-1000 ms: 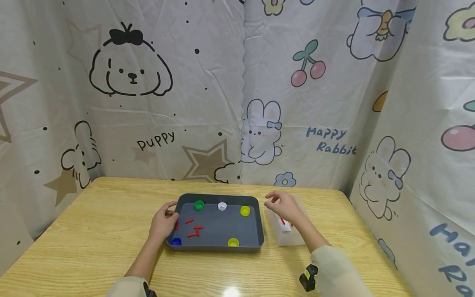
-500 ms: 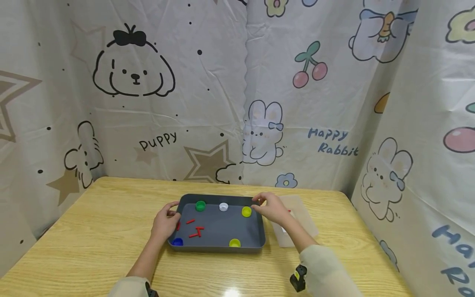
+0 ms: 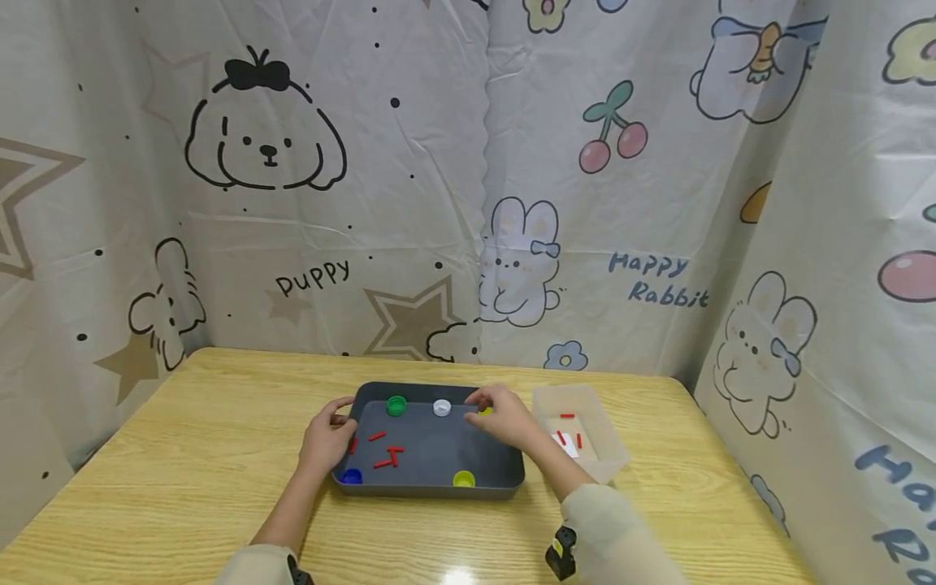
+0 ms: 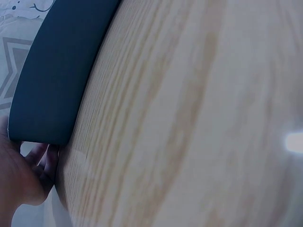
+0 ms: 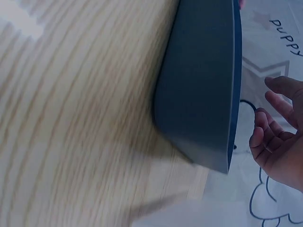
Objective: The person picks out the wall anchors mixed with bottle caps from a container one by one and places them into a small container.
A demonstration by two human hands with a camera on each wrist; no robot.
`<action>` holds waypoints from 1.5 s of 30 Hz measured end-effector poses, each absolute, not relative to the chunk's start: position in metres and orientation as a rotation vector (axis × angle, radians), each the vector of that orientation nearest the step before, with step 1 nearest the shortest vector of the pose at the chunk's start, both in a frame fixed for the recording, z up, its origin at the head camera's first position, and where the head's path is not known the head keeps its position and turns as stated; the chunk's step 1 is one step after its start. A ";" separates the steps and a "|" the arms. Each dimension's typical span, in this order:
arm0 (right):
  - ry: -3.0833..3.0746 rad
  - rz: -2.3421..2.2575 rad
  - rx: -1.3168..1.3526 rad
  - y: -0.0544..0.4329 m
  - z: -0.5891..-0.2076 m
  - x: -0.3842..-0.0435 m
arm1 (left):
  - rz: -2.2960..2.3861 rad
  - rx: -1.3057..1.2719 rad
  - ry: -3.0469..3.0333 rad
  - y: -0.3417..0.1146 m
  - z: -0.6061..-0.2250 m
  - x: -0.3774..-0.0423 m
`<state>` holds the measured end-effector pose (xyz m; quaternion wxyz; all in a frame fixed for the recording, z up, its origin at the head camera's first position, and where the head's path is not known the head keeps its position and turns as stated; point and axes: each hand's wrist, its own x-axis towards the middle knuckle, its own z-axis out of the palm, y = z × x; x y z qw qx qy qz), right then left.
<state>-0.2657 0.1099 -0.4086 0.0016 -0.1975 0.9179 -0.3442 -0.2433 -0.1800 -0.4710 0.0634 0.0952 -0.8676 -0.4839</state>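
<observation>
"Five cups sit in the grey tray (image 3: 435, 455), then?"

"Yes: a green cup (image 3: 396, 406), a white cup (image 3: 442, 409) and a half-hidden yellow cup (image 3: 486, 412) towards the back, a blue cup (image 3: 352, 477) in the front left corner, a second yellow cup (image 3: 464, 480) by the front wall. Loose red sticks (image 3: 376, 436) lie in the left half."

"And the hands?"

"The left hand (image 3: 329, 435) has its grip closed round the tray's left end. The right hand (image 3: 504, 416) hovers by the half-hidden cup, its grip narrow, thumb and finger slightly parted."

"Room to move?"

"Bare floor from those sticks to the right wall. Outside, wood tabletop (image 3: 219, 455) stretches left and in front; only a thin strip parts the tray from the clear box (image 3: 594, 426) with its three sticks and white paper (image 3: 569, 446)."

"Anything different?"

"A second ago the right hand was above that box. The left hasn't let go."
</observation>
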 end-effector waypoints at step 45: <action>2.789 -0.848 -0.790 0.013 -0.449 -0.255 | -1.453 0.301 -2.620 -0.182 -0.473 -0.247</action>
